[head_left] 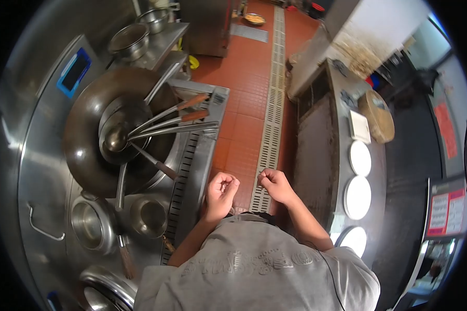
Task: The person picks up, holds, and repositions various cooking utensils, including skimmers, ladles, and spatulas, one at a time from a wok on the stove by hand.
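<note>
Both of my hands are held up in front of my waist, above the tiled floor, apart from each other. My left hand [222, 195] has its fingers curled in toward the thumb, and nothing shows in it. My right hand [276, 185] is closed in a loose fist, with no object visible in it. To the left of my left hand is a large wok [85, 124] on the metal stove. A ladle [116, 138] and several other long-handled tools rest in it, some with wooden handles [193, 116] pointing toward the stove's edge.
Metal pots [88, 224] and a brush [126, 257] are on the stove at the lower left. On the counter at right are several white plates [357, 197], a square white dish [359, 126] and a round wooden block [376, 116]. A drain grate [273, 114] runs along the floor.
</note>
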Demonstrator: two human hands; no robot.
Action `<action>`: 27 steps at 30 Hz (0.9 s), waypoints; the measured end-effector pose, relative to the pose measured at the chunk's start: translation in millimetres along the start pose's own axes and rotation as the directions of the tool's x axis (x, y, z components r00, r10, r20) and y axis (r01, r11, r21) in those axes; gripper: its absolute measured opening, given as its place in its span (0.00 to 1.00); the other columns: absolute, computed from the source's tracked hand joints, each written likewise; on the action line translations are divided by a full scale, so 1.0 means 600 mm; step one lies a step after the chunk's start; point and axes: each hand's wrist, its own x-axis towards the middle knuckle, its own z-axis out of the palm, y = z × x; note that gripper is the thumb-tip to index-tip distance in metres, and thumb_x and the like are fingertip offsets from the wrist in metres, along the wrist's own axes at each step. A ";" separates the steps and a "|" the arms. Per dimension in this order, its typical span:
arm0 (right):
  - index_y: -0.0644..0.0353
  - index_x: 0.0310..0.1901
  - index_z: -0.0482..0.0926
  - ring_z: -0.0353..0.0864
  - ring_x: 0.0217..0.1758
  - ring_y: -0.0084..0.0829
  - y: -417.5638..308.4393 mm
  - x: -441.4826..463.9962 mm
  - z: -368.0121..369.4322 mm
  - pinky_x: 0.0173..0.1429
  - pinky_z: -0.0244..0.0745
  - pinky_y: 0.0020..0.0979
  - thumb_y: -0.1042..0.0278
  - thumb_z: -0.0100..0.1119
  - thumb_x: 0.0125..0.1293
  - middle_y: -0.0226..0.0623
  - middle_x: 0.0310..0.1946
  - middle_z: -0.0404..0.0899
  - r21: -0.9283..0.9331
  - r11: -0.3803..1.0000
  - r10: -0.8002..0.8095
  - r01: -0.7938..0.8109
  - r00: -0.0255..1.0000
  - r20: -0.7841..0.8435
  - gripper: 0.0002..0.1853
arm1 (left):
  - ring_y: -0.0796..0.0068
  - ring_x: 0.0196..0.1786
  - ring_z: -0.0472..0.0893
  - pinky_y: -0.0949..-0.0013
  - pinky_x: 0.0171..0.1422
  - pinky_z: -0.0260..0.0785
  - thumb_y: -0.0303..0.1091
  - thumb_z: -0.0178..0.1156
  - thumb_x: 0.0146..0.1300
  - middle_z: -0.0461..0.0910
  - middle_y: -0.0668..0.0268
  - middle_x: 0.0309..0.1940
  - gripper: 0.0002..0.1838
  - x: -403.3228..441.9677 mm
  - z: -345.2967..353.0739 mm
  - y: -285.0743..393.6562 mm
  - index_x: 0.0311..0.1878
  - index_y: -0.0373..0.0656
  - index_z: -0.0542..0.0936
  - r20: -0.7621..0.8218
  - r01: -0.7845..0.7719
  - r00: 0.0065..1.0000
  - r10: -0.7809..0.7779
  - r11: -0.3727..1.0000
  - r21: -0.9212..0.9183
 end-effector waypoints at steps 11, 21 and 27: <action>0.65 0.32 0.78 0.73 0.31 0.17 -0.091 0.197 0.071 0.37 0.71 0.24 0.74 0.54 0.68 0.26 0.26 0.78 0.054 0.998 -0.051 0.040 0.975 0.216 0.07 | 0.90 0.34 0.70 0.82 0.37 0.64 0.24 0.58 0.69 0.76 0.69 0.37 0.07 0.068 -0.081 0.063 0.35 0.40 0.69 -0.059 -0.099 0.993 0.101 0.994 0.043; 0.64 0.29 0.76 0.74 0.28 0.17 -0.143 0.277 0.111 0.34 0.71 0.23 0.70 0.53 0.72 0.29 0.25 0.78 0.113 0.985 -0.160 0.130 0.933 0.323 0.12 | 0.89 0.31 0.70 0.81 0.33 0.64 0.28 0.62 0.67 0.78 0.69 0.32 0.08 0.058 -0.128 0.112 0.34 0.38 0.73 -0.283 -0.155 0.937 0.204 0.970 0.187; 0.63 0.23 0.74 0.68 0.24 0.15 -0.193 0.345 0.134 0.29 0.65 0.23 0.74 0.54 0.69 0.25 0.20 0.73 0.070 0.927 -0.368 0.370 0.855 0.366 0.14 | 0.87 0.34 0.72 0.78 0.41 0.66 0.27 0.61 0.67 0.77 0.71 0.31 0.06 0.041 -0.132 0.124 0.36 0.38 0.74 -0.467 -0.084 0.873 0.141 0.986 0.141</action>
